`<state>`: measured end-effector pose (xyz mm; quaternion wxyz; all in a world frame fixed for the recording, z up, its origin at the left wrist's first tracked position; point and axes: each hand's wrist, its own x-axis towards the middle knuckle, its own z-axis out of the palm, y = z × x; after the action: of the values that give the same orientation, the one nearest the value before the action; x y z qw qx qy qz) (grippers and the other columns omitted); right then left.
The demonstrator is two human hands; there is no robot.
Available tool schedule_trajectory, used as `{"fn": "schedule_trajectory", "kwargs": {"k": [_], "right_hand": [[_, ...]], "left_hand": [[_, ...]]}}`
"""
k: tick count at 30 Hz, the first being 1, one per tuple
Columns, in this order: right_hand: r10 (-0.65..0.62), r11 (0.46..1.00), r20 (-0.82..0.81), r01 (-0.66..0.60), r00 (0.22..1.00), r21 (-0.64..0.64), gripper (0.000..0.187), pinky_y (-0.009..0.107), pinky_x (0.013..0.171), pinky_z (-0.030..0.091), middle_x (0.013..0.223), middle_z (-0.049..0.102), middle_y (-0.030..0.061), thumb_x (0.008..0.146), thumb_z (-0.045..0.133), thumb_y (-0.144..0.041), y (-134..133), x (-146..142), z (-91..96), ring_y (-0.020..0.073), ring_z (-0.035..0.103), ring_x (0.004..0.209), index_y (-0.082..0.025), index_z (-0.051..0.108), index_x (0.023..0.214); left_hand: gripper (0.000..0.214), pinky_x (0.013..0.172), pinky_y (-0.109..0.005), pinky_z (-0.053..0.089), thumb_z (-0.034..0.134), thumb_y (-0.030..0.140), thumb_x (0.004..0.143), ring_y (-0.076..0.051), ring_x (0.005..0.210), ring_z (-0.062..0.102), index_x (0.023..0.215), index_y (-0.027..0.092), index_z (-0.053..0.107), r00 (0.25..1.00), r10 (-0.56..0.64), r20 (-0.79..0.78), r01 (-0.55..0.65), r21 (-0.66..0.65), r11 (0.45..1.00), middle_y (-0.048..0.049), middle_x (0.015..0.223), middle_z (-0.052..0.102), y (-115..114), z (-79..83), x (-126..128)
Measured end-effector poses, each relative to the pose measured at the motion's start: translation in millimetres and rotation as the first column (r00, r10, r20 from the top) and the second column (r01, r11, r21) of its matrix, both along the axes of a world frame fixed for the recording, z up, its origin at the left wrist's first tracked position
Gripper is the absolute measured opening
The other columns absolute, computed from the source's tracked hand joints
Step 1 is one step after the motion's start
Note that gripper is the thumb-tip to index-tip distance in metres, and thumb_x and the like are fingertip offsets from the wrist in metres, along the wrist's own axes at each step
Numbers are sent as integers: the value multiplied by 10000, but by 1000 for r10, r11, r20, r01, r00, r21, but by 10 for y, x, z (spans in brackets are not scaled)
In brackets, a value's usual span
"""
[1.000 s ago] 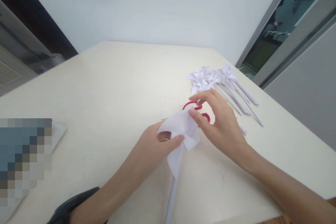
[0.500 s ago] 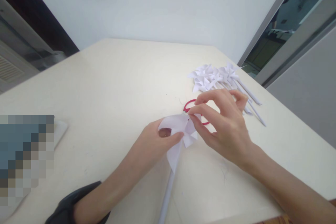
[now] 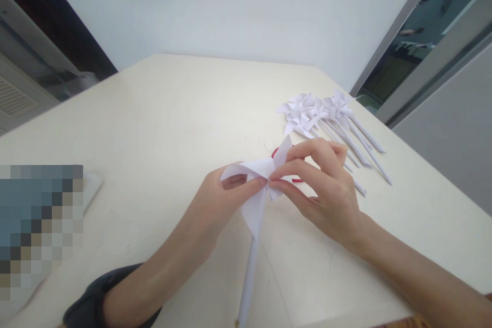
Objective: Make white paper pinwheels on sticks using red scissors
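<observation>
A white paper pinwheel on a rolled paper stick is between my hands. My left hand grips its blades, thumb on top near the centre and fingers behind the paper. With thumb and index finger, my right hand pinches at the pinwheel's centre; whatever small thing lies between those fingertips is hidden. Red-handled scissors lie on the table just behind, mostly covered by the right hand and the paper.
Several finished white pinwheels with paper sticks lie in a heap at the back right of the pale table. At the left edge is a blurred-out flat item. A white wall stands behind the table.
My right fingertips have moved down and slightly left onto the pinwheel's centre. The pinwheel has tilted, and one blade now stands up beside the right hand, covering more of the scissors.
</observation>
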<state>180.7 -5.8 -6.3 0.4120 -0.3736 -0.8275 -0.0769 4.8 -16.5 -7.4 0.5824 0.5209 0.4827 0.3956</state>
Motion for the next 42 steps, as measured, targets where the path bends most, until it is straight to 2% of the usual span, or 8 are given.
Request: {"fn": "schedule_trajectory", "kwargs": {"k": [5,14,18,23,28,35,39,42], "right_hand": [[-30,999,-95,28,995,-18,56,344,785,298,821,579,-8,825,629,-201,-27,-39,-23,124,563,768,-239,650,790],[-14,1000,-108,15,994,3,108,347,760,304,820,589,-10,817,626,-166,-55,-72,-71,127,564,770,-261,671,839],[-11,998,-64,15,998,68,133,352,753,300,805,591,-15,804,632,-160,-17,-49,-62,120,548,737,-272,676,859],[29,989,-4,-28,1000,142,206,366,765,297,812,591,-21,786,619,-168,23,13,-61,135,562,761,-300,668,936],[34,972,79,-52,996,231,313,379,749,286,817,592,-18,766,603,-147,56,84,-54,132,553,721,-291,650,1039],[16,891,213,-111,977,440,367,350,687,258,770,565,-23,728,594,-96,115,122,-37,119,511,672,-262,665,1048],[89,956,106,-115,990,271,309,370,717,287,785,565,-18,773,589,-124,82,112,1,130,538,700,-289,665,1023],[126,979,-3,-124,992,164,240,368,716,305,767,558,-13,805,582,-141,53,95,29,129,547,708,-289,676,967]], "left_hand": [[186,858,-328,441,607,375,798,-237,969,605,896,221,642,998,36,49,-38,27,999,-34,985,689,-13,-4,13],[167,783,-265,443,561,284,838,-216,983,589,967,237,657,994,20,112,-21,3,1000,-11,998,681,-32,-51,-15],[170,800,-252,436,554,302,848,-189,965,581,965,234,658,984,12,178,-8,-24,1000,-2,958,677,-25,-16,13],[147,747,-238,445,574,339,831,-173,912,580,837,214,650,966,29,257,-16,-53,998,-5,923,668,-12,39,40],[184,657,-234,449,569,335,824,-166,784,569,710,214,649,962,60,265,-48,-51,998,-5,773,644,-14,68,27],[127,787,-245,449,591,303,830,-171,913,582,819,200,665,956,11,294,-7,-15,1000,-20,937,664,1,81,24],[162,841,-249,440,566,319,849,-176,962,592,895,210,676,948,-30,318,34,-9,999,-23,990,683,-11,88,28],[194,851,-235,439,574,323,846,-167,967,600,962,212,682,940,-40,338,48,-15,999,-21,1026,691,-18,84,33]]}}
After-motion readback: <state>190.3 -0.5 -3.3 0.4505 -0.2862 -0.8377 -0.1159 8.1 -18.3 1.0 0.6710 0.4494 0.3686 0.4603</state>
